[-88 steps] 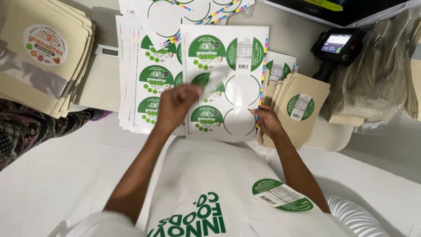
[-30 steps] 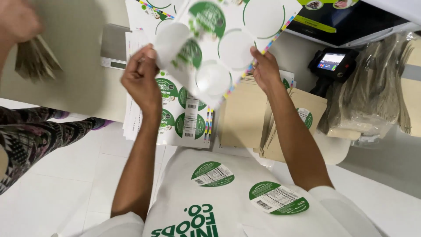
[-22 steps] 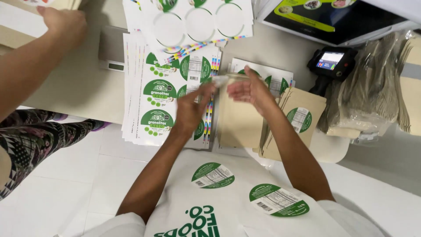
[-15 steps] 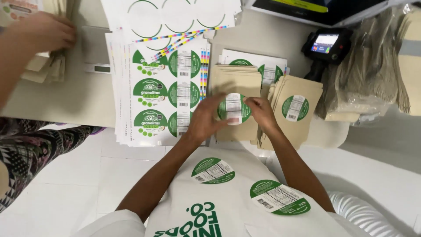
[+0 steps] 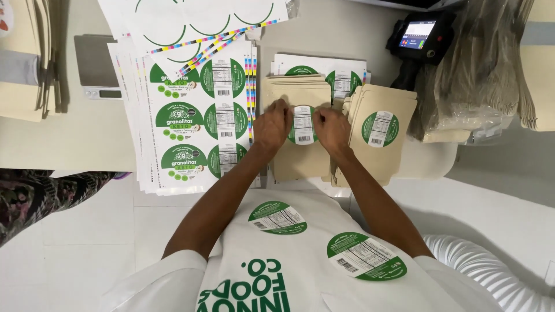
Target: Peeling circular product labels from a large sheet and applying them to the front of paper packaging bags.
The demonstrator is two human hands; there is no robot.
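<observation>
My left hand (image 5: 273, 124) and my right hand (image 5: 331, 128) press a round green and white sticker (image 5: 303, 124) onto the top tan paper pouch (image 5: 300, 156) of a stack on the table. Fingers of both hands rest on the sticker's edges. Two more round green stickers (image 5: 278, 217) cling to my white apron (image 5: 300, 260). A stack of sticker sheets (image 5: 199, 121) with green round labels lies just left of my left hand.
A second pile of tan pouches with a sticker on top (image 5: 380, 130) sits to the right. Behind are a small handheld device with a screen (image 5: 417, 37), clear bags of pouches (image 5: 480, 75), a scale (image 5: 95, 66) and peeled sheets (image 5: 196, 23). Another person's patterned sleeve (image 5: 40, 193) is at left.
Earlier I held a peeled sticker sheet up, then set it down at the back. Both hands came down to the pouch stack and now press one sticker flat on it.
</observation>
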